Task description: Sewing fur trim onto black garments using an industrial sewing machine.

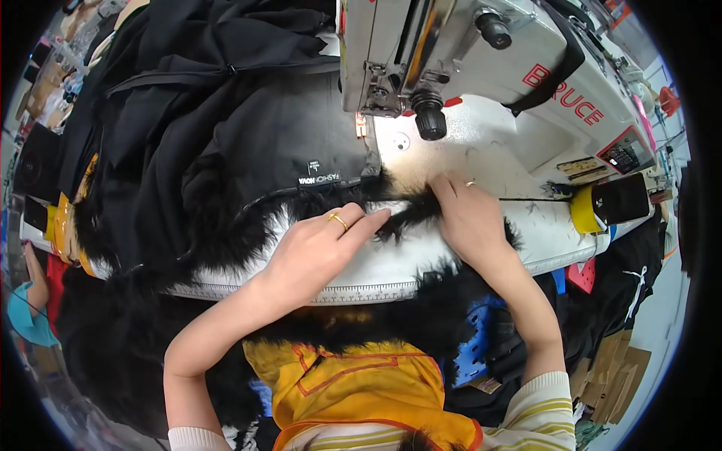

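Note:
A black garment [282, 128] lies spread over the sewing machine bed, its edge lined with fluffy black feather trim [252, 237]. My left hand [316, 244], a ring on one finger, pinches the trim just below the garment's sewn-in label [320, 180]. To the right, my right hand [470, 218] has its fingers closed on a stretch of the same trim, near the needle area. Both fingertips are partly buried in the feathers. The sewing machine [466, 45] stands over the bed beyond my hands.
A ruler strip [368, 293] runs along the table's front edge. Black cups with yellow bands stand at the right [620, 199] and left [34, 214]. More feather trim hangs over my lap, above a yellow apron [361, 383]. Cardboard [620, 376] lies at lower right.

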Demonstrator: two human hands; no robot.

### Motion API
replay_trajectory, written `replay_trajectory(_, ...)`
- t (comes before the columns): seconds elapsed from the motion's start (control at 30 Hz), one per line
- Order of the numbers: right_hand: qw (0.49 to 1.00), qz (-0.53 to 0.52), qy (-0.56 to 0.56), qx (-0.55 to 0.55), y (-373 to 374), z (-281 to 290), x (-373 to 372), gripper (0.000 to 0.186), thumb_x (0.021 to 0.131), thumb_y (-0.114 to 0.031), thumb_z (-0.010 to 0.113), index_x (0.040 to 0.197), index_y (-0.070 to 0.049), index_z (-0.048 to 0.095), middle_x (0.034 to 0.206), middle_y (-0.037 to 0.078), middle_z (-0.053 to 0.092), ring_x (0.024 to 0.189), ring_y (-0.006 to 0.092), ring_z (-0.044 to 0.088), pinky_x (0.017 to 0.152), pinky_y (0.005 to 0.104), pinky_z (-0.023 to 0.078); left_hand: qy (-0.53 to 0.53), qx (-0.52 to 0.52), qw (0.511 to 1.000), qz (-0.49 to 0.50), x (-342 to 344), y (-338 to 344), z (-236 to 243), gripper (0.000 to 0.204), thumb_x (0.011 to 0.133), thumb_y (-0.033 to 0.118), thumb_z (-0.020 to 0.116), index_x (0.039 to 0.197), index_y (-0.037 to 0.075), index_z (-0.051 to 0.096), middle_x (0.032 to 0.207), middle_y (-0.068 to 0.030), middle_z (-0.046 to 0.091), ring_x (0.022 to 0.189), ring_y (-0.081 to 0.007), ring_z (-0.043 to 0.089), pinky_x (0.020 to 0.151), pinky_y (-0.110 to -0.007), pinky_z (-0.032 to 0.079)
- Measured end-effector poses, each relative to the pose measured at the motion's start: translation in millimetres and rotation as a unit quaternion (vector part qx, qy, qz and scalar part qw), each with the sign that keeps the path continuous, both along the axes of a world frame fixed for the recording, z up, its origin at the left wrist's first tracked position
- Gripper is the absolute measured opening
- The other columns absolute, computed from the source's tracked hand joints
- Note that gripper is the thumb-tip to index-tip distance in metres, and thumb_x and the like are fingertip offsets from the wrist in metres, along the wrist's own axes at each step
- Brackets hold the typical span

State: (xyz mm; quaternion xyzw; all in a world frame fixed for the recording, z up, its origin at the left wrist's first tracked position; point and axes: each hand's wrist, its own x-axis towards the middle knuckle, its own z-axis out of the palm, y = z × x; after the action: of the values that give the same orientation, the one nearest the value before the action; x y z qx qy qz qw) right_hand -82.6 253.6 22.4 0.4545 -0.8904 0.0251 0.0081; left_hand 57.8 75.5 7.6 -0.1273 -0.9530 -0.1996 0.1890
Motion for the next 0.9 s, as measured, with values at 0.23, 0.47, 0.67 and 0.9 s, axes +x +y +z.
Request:
replay_trajectory(0.23,0.968,0.161,-0.121,-0.153,21,20,26,0.066,0.077,-0.018,0.067,0.137,-0.007,0.040,0.098,0.013,0.059,0.086,0.0289,0.058,0.076,0.0349,0.047,-0.014,0.141,0.990,0.011,-16,27,7,0.021,0.081,0.009,0.062,0.101,0.005,0.056,0.082,-0.0119,0.062,0.070,-0.0274,0.064,0.061,-0.037,0.052)
replay_trajectory(0.47,0.961,0.151,0.027,-0.232,14,-14,-38,0.043,0.073,-0.006,0.066,0.115,-0.015,0.061,0.082,0.006,0.060,0.074,0.0224,0.061,0.063,0.0336,0.050,0.027,-0.055,0.997,0.045,-45,-25,7,0.043,0.066,0.006,0.073,0.106,0.007,0.057,0.111,-0.0088,0.054,0.101,-0.0270,0.054,0.085,-0.037,0.045)
replay_trajectory(0.67,0.951,0.197,0.128,-0.203,-17,-23,-55,0.030,0.071,-0.014,0.068,0.100,-0.018,0.063,0.085,0.001,0.059,0.072,0.0188,0.063,0.059,0.0314,0.050,0.028,0.007,0.999,0.027,-57,-40,6,0.038,0.063,0.003,0.071,0.098,0.008,0.061,0.097,-0.0061,0.058,0.091,-0.0241,0.058,0.073,-0.033,0.050)
replay_trajectory(0.9,0.942,0.233,0.071,-0.229,-46,-23,-56,0.030,0.070,-0.023,0.070,0.097,-0.017,0.060,0.081,0.004,0.059,0.072,0.0233,0.061,0.059,0.0367,0.048,0.046,-0.082,0.996,-0.010,-52,-37,7,0.032,0.067,0.015,0.075,0.096,0.004,0.066,0.110,-0.0045,0.063,0.093,-0.0221,0.062,0.079,-0.032,0.048)
